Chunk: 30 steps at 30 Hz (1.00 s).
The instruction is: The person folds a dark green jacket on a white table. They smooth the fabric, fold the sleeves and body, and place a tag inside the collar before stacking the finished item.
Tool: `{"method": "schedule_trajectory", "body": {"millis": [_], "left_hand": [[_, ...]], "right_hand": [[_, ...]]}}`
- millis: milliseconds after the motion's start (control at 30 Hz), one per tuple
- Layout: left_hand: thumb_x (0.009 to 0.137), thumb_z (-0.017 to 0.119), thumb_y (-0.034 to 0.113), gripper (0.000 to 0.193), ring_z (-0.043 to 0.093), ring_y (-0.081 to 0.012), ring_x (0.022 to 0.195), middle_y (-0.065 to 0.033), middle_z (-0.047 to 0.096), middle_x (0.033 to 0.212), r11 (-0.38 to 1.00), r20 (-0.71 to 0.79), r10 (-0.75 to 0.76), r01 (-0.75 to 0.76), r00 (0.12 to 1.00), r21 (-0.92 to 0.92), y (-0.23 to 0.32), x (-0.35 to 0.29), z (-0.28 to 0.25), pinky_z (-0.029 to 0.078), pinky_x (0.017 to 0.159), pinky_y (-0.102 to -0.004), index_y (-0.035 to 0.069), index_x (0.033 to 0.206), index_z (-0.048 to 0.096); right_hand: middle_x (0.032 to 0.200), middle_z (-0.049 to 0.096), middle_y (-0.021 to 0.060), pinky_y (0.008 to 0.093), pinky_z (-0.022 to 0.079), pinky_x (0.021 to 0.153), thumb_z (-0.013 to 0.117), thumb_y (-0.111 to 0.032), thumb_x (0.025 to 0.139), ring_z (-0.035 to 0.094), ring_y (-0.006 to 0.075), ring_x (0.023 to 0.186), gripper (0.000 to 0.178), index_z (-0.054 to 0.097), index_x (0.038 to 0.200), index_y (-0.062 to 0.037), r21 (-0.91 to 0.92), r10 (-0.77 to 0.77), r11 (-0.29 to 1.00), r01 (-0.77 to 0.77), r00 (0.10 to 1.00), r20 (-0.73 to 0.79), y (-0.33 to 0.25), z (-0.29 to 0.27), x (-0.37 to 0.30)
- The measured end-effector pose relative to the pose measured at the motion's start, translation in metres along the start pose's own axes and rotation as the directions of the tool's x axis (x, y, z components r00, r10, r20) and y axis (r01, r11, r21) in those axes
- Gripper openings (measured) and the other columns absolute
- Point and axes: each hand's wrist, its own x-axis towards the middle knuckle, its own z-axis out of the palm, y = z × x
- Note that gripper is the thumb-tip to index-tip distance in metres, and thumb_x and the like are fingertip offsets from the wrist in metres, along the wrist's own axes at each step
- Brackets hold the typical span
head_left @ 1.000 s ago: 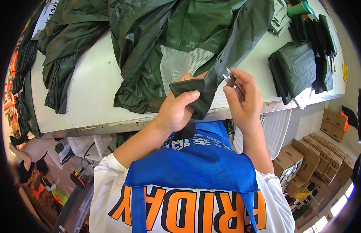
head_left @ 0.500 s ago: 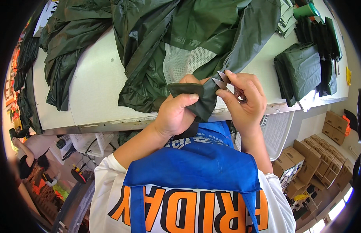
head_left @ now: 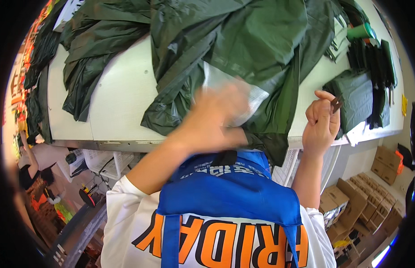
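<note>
A dark green coated jacket (head_left: 265, 53) with a zip and a pale mesh lining (head_left: 221, 80) lies spread on the table before me. Over its lower part my left hand (head_left: 212, 118) is smeared by motion. Its thumb stands apart from the fingers and nothing shows in its grasp; whether it touches the cloth I cannot tell. To the right of the jacket, my right hand (head_left: 321, 120) is closed round a pair of thread snips (head_left: 336, 105), whose short blades poke out past the fingers. Most of the snips is hidden by the hand.
Another dark green garment (head_left: 89, 67) lies at the left of the white table (head_left: 122, 89). Folded dark green packs (head_left: 352, 96) are stacked at the right, near a green roll (head_left: 361, 32). White baskets (head_left: 104, 163) stand beneath the table edge, and cardboard boxes (head_left: 373, 190) fill the lower right.
My left hand has let go of the jacket edge it held up and moved over the mesh. My right hand has drawn away rightward with the snips, and the jacket edge has dropped.
</note>
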Motion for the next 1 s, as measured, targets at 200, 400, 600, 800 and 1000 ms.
{"method": "schedule_trajectory", "body": {"millis": [200,400,600,800,1000], "left_hand": [[0.079,0.065,0.016,0.051,0.059,-0.0423,0.097,-0.0242,0.060,0.109,0.618,-0.042,-0.786,0.787,0.617,0.008,-0.113,-0.053,0.000,0.048,0.079,-0.0499,0.007,0.126,0.046],[0.082,0.065,0.022,0.051,0.063,-0.0364,0.093,-0.0268,0.062,0.094,0.867,0.264,-0.225,0.316,0.938,-0.386,-0.001,-0.010,0.112,0.048,0.082,-0.0459,0.001,0.124,0.046],[0.083,0.065,0.012,0.043,0.062,-0.0190,0.098,-0.0113,0.062,0.110,0.731,-0.280,-0.102,-0.119,0.955,-0.672,-0.042,0.002,0.067,0.049,0.086,-0.0351,0.006,0.124,0.050],[0.068,0.080,0.037,0.110,0.025,-0.0389,0.135,-0.0276,0.022,0.145,0.652,-0.541,-0.758,0.426,0.363,-0.627,-0.181,0.021,-0.018,0.025,0.111,-0.0432,-0.006,0.144,0.015],[0.074,0.069,0.016,0.087,0.058,-0.0380,0.107,-0.0265,0.055,0.123,0.693,-0.458,-0.712,0.430,0.532,-0.578,-0.203,0.053,-0.034,0.046,0.091,-0.0397,0.007,0.146,0.021]], "right_hand": [[0.085,0.059,0.0018,0.0193,0.030,0.051,0.042,-0.020,0.100,0.041,0.0039,0.057,0.030,0.055,0.117,0.0003,-0.135,0.417,0.906,-0.401,0.900,0.125,0.018,0.048,0.007],[0.114,0.062,0.0103,0.0339,0.049,0.067,0.066,-0.034,0.086,0.063,0.0208,0.078,0.061,0.045,0.130,0.0013,-0.469,0.193,0.871,-0.145,0.980,0.057,0.120,0.116,0.075],[0.098,0.065,0.0192,0.0447,0.049,0.079,0.063,-0.010,0.077,0.061,0.0376,0.092,0.044,0.055,0.120,-0.0127,-0.861,0.326,0.479,0.168,0.877,0.352,0.125,0.080,0.058],[0.100,0.062,0.0143,0.0387,0.050,0.077,0.063,-0.003,0.075,0.061,0.0350,0.091,0.038,0.061,0.112,-0.0064,-0.717,0.375,0.551,0.427,0.641,0.670,0.102,0.033,0.017],[0.093,0.063,0.0097,0.0350,0.050,0.064,0.065,-0.014,0.081,0.062,0.0252,0.073,0.033,0.062,0.113,-0.0126,-0.748,0.357,0.510,0.424,0.687,0.633,0.063,0.043,0.001]]}}
